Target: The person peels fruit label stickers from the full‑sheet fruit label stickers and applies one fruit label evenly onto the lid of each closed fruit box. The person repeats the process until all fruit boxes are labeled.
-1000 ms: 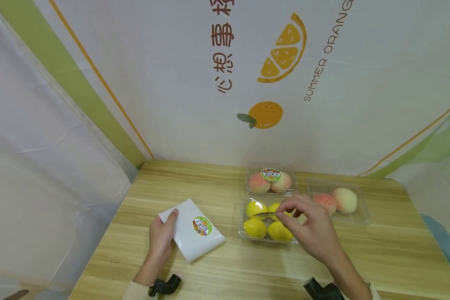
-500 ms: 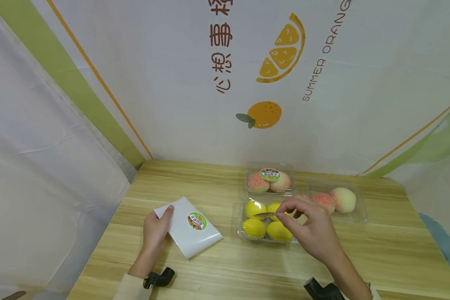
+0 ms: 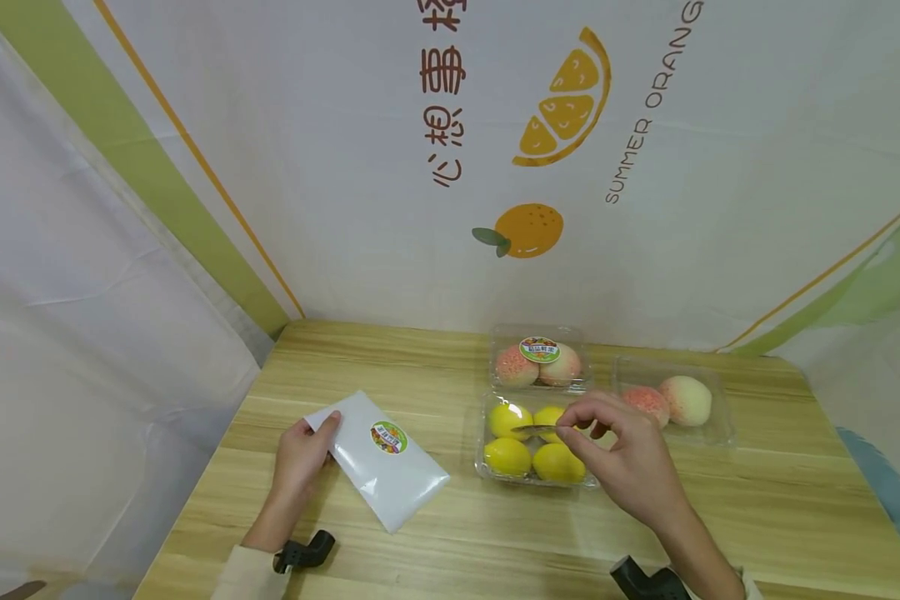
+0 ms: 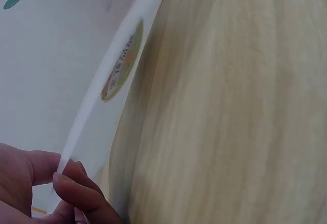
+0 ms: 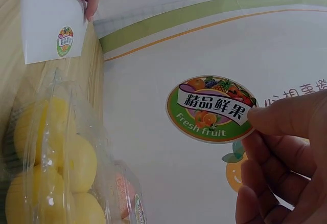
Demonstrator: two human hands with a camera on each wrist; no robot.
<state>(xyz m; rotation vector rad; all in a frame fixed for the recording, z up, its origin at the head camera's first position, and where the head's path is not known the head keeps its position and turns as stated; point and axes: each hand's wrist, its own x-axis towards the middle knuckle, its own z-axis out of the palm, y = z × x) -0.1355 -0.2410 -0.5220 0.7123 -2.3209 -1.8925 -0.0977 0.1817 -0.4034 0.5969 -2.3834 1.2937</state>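
Note:
My left hand (image 3: pixel 300 458) pinches the corner of a white sticker sheet (image 3: pixel 397 479) between thumb and fingers, over the left of the table. One oval fruit label shows on that sheet. Between thumb and forefinger, my right hand (image 3: pixel 626 450) pinches a loose oval sticker (image 5: pixel 209 109) by its edge; it reads "Fresh fruit". The sticker hovers above a clear plastic box (image 3: pixel 482 471) of several lemons (image 3: pixel 507 457). In the left wrist view the sheet (image 4: pixel 97 91) is seen nearly edge-on, gripped at its lower end.
Behind the lemons stands a clear box of peaches (image 3: pixel 517 367) with an oval label (image 3: pixel 540 350) on its lid. To its right is another clear box (image 3: pixel 723 429) with two peaches (image 3: pixel 686 401). A printed curtain (image 3: pixel 375 250) closes off the table's back.
My left hand has drawn the sheet a little to the left, and the sheet has flattened out from its curl. The right hand with its sticker has stayed almost still.

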